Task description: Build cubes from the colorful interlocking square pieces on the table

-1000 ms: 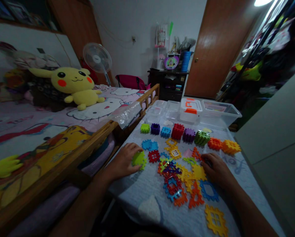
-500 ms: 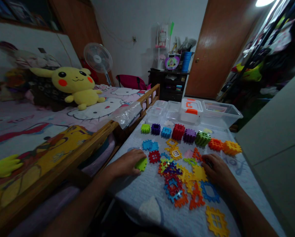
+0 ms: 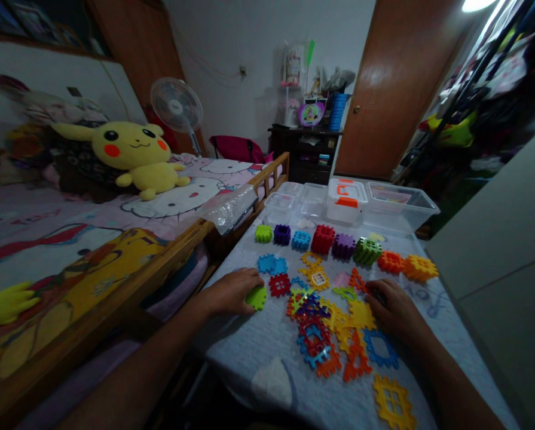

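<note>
My left hand [image 3: 237, 291] is closed on a lime-green toothed plastic building piece [image 3: 257, 298], held low at the tabletop's left side. Just beyond its fingers lie blue pieces [image 3: 271, 264] and a red window piece [image 3: 280, 285]. On the other side, my right hand [image 3: 390, 303] rests with curled fingers beside a yellow square piece [image 3: 363, 315] and an orange triangular piece [image 3: 357, 280]. Whatever its fingers may hold is hidden. Between both hands spreads a loose pile of interlocking pieces, among them a purple one [image 3: 312, 307] and an orange triangle [image 3: 357, 357].
Behind the pile stands a row of stacked pieces by colour, including a red stack [image 3: 323, 239] and a yellow stack [image 3: 420, 268]. Clear plastic bins [image 3: 401, 206] and a lidded box [image 3: 347, 201] line the far edge. A wooden bed rail [image 3: 173, 257] runs along the left.
The view has shifted very slightly. Both hands and the pieces keep practically the same places, with the lime-green piece still in my left hand.
</note>
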The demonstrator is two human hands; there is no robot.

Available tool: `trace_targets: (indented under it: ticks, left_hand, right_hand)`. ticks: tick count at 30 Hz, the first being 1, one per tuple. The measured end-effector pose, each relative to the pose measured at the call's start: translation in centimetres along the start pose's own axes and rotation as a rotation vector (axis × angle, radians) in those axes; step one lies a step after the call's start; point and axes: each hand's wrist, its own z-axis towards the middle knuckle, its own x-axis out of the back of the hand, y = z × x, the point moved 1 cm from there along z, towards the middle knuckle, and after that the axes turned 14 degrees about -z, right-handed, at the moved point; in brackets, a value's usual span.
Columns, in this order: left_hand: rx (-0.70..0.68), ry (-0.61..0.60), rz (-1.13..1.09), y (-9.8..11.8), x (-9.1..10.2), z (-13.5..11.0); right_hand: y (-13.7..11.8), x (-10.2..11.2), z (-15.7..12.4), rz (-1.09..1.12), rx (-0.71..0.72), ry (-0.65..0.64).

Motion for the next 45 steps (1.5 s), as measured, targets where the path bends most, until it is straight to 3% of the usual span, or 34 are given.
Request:
trace_targets:
  ticks: [15,19,22,27,32,37,45]
  left_hand:
    - [-0.055,0.009,0.021,-0.5,-0.1,0.2]
    - [-0.090,0.055,0.028,-0.7,0.1,-0.1]
    - [-0.090,0.142,0.009,-0.9,1.6,0.1]
    - [-0.073,0.337,-0.008,-2.5,6.2,3.4]
    - [0.023,0.265,0.085,-5.4,9.6,9.0]
    - [0.045,0.201,0.104,-7.0,10.5,12.4]
    - [0.041,0.116,0.114,-8.5,10.2,14.2]
  right_hand:
    - [-0.1,0.2,0.0,0.014,-0.013,-0.001]
    - [0.3,-0.1,0.1,0.016,-0.013,-0.008]
    - [0.4,-0.3,0.1,0.019,-0.007,-0.002]
    - [0.3,-0.3,0.1,0.029,-0.023,0.001]
    - [0.4,-0.3,0.1,0.032,-0.032,-0.027]
    - [0.2,-0.2,0.0,0.044,-0.034,-0.035]
    - [0.0,-0.2,-0.1,0.031,-0.035,-0.043]
